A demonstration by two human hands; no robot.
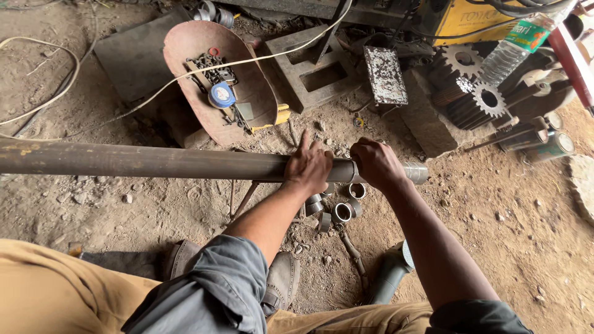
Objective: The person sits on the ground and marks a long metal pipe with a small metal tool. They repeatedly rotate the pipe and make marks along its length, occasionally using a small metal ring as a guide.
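Left hand (307,168) and right hand (375,163) both clasp the long rusty steel pipe (154,162), held level above the dirt floor (507,247). Short cut metal rings (341,212) lie beneath the hands; a grey angle grinder (388,275) lies nearer the person, and a rusty round pan (247,93) of tools sits beyond the pipe.

Bare dirt floor (513,222), dusty, strewn with small stones. Toward the middle, a cluster of short cut metal rings (337,207) lying directly on the dirt. Just nearer, an angle grinder (388,275) resting on its side. Toward the far edge, a rusty shallow pan (204,46) holding a chain and a blue tape measure (221,94), beside it a hollow concrete block (312,71). Toward the far right corner, stacked toothed gears (473,93), a plastic water bottle (510,52), and tin cans (544,145). A pale cable (37,108) trailing across the far left corner.
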